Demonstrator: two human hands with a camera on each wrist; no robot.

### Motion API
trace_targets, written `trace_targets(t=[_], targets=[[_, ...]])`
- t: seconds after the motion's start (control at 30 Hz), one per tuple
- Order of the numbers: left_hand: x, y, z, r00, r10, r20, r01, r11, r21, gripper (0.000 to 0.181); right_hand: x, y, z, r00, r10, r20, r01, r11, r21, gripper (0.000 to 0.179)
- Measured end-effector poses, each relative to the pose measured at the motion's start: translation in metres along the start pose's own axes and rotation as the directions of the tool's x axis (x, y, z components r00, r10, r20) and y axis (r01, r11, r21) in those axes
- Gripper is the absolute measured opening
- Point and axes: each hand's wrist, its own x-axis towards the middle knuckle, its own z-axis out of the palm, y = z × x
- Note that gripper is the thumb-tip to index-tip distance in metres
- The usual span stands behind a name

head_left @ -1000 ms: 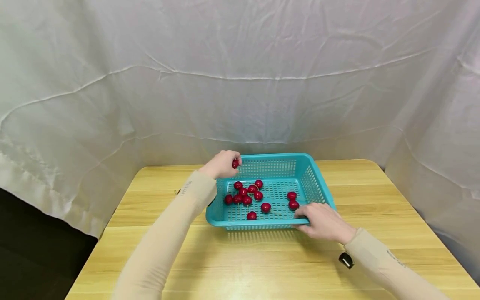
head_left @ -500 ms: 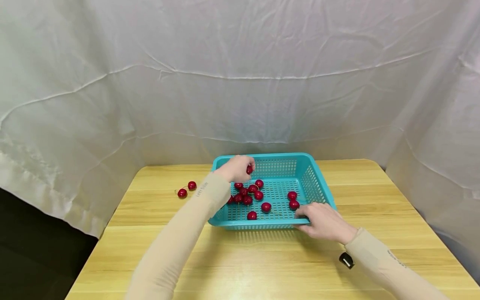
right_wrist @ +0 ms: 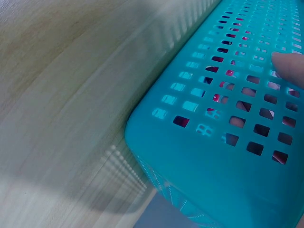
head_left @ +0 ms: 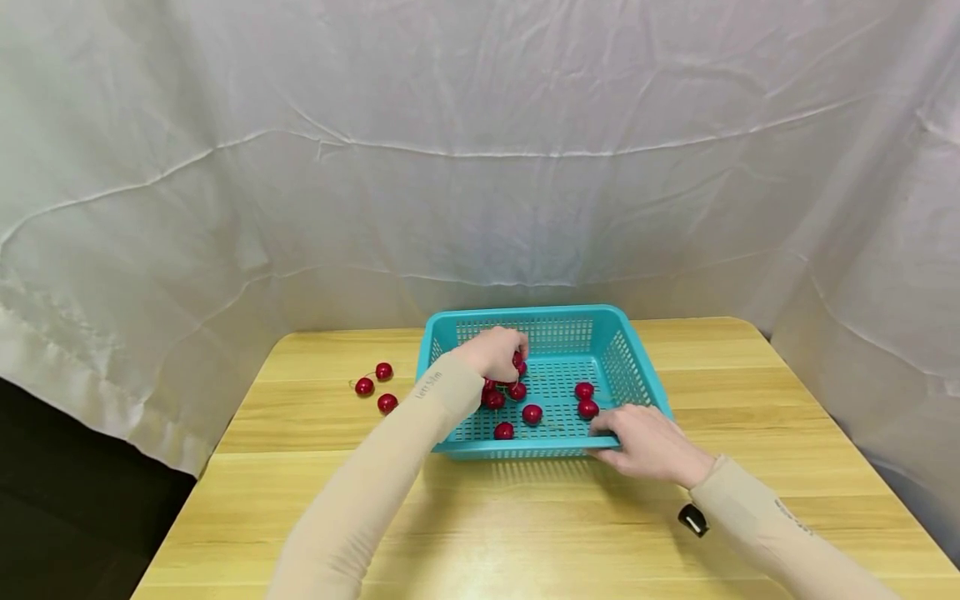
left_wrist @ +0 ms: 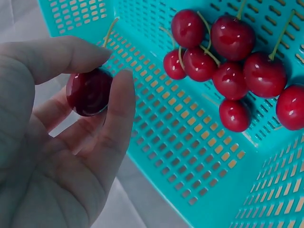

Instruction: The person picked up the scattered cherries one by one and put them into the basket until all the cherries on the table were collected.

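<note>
My left hand [head_left: 491, 354] is over the left half of a turquoise plastic basket [head_left: 540, 313], holding a red cherry [left_wrist: 89, 92] between thumb and fingers. A thin green stem rises from it in the left wrist view. Below lies a cluster of stemmed cherries [left_wrist: 230, 80], partly hidden by this hand in the head view. My right hand [head_left: 648, 442] grips the basket's front rim near the right corner, its thumb [right_wrist: 290, 69] against the slotted wall outside. Two cherries [head_left: 587, 400] lie just behind those fingers. Single cherries [head_left: 532, 415] are scattered toward the front of the basket.
Left of the basket, three cherries [head_left: 387, 403] lie on the wooden table [head_left: 525, 533]. A pale cloth curtain [head_left: 525, 167] hangs behind the table and along its sides. A dark area [head_left: 75, 500] is beyond the left edge.
My left hand has moved right and lower, from the basket's left back rim to over the cluster, carrying the cherry. The cherries left of the basket have come into view. The right hand stays put.
</note>
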Motion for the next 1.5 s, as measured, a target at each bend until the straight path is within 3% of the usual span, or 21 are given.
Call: trace_targets(t=[0.17, 0.53, 0.87, 1.23, 1.5], targets=[[-0.0022, 0.004, 0.0041, 1.0, -0.021, 0.016, 0.021, 0.999, 0.026, 0.021, 0.0002, -0.0001, -0.0001, 1.0, -0.001, -0.004, 0.001, 1.0, -0.01, 0.009], [-0.0063, 0.0049, 0.0078, 0.999, -0.006, 0.051, 0.003, 0.998, 0.067, 0.017, -0.0002, 0.001, -0.0002, 1.0, 0.009, -0.002, -0.009, 1.0, -0.01, 0.01], [-0.0078, 0.0037, 0.0084, 0.996, 0.011, 0.092, -0.022, 0.993, 0.113, 0.024, -0.0001, 0.0014, -0.0001, 1.0, 0.009, -0.004, -0.009, 1.0, -0.008, 0.01], [-0.0062, 0.0024, 0.0076, 0.995, -0.023, 0.098, 0.009, 0.99, 0.139, 0.04, 0.0002, 0.0013, -0.0008, 1.0, 0.004, -0.005, -0.004, 1.0, -0.014, 0.01], [-0.0083, -0.0029, 0.0036, 0.995, -0.028, 0.098, 0.019, 0.996, 0.088, 0.042, 0.0002, 0.0014, -0.0009, 1.0, 0.005, 0.0, -0.005, 1.0, -0.012, 0.01]])
